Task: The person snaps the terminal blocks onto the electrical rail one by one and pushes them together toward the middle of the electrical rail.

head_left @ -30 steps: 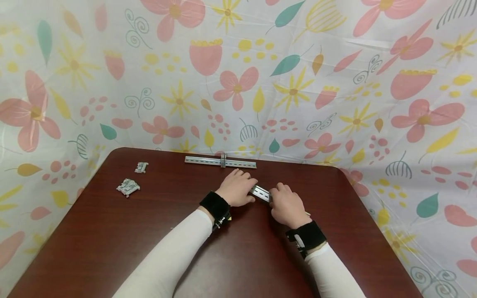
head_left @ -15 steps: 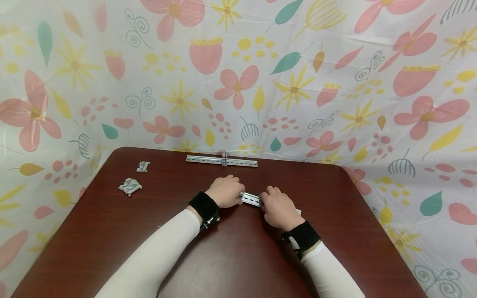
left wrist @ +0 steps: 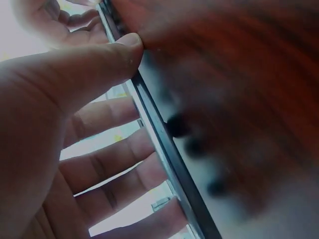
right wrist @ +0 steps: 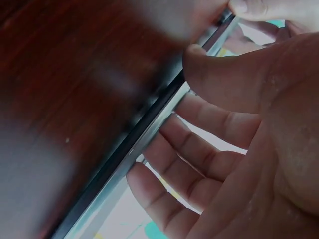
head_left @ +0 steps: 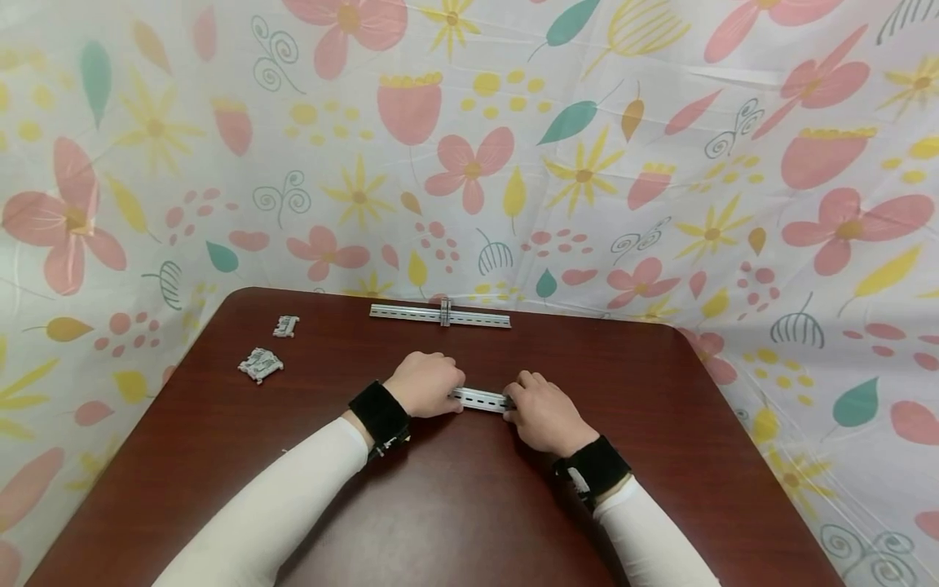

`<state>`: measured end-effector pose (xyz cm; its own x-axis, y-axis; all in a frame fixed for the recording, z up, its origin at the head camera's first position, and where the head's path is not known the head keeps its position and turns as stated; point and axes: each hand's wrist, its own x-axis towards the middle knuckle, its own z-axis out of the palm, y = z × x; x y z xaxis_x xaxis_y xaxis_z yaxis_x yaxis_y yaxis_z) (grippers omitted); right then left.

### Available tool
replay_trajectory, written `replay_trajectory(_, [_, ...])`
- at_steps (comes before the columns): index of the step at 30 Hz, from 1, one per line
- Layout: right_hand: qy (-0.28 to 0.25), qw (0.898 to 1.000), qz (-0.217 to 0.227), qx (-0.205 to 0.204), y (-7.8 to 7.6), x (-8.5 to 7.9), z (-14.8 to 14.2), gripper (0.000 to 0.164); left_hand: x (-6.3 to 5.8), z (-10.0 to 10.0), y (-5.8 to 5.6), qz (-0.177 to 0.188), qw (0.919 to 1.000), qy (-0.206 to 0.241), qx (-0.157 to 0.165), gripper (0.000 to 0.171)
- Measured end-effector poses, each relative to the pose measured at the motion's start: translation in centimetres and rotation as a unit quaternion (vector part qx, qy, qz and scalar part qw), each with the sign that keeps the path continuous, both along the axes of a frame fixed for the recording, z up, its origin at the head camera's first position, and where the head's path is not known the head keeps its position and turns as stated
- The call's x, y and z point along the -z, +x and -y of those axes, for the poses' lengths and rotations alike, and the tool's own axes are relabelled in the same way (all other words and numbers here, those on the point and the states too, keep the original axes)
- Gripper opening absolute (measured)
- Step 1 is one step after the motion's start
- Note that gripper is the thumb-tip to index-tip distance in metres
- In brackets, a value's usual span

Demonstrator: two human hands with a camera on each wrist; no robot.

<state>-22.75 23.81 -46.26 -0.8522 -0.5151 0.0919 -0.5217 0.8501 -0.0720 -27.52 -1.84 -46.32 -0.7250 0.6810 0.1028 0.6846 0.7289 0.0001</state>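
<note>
Both hands hold a slotted metal DIN rail (head_left: 482,399) above the middle of the table. My left hand (head_left: 424,385) grips its left part and my right hand (head_left: 544,414) its right part, leaving a short stretch visible between them. In the left wrist view, the thumb (left wrist: 130,42) presses one long edge of the rail (left wrist: 172,159) while the fingers lie along the other side. A similar pinch shows in the right wrist view, with thumb (right wrist: 197,67) and fingers on opposite sides of the rail (right wrist: 144,137). Hands cover the rail's ends in the head view.
At the table's far edge lies a second DIN rail (head_left: 403,313) with a clipped-on block (head_left: 445,312) near its middle. Grey terminal-block-like parts sit at the far left: a small one (head_left: 286,326) and a larger cluster (head_left: 260,365). A flowered curtain (head_left: 469,228) hangs behind the dark red table (head_left: 455,505).
The held rail has come left and nearer the body, turning closer to level. My left hand travelled left and down in the head view; the right shifted slightly left. Both kept their grip.
</note>
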Motion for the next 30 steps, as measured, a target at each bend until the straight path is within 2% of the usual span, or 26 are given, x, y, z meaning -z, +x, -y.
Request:
replay_trajectory(8, [0.0,1.0,-0.004,-0.03,-0.1,0.0,0.2,0.027,-0.3,2.8,1.3,0.002,0.9999,0.011,0.007,0.025])
replay_trajectory(17, [-0.012,0.998,-0.014,-0.055,-0.1,0.6,0.5,0.027,0.2,5.7,1.8,-0.004,0.9997,0.022,0.0,0.025])
replay_trajectory(26, [-0.017,0.996,-0.026,-0.083,-0.3,0.7,1.3,0.027,-0.1,7.9,2.1,0.023,0.9986,0.042,-0.021,0.023])
replay_trajectory(30, [-0.017,0.996,-0.009,-0.082,-0.5,0.4,1.8,0.026,-0.2,8.5,2.1,0.037,0.9979,0.043,-0.03,0.024])
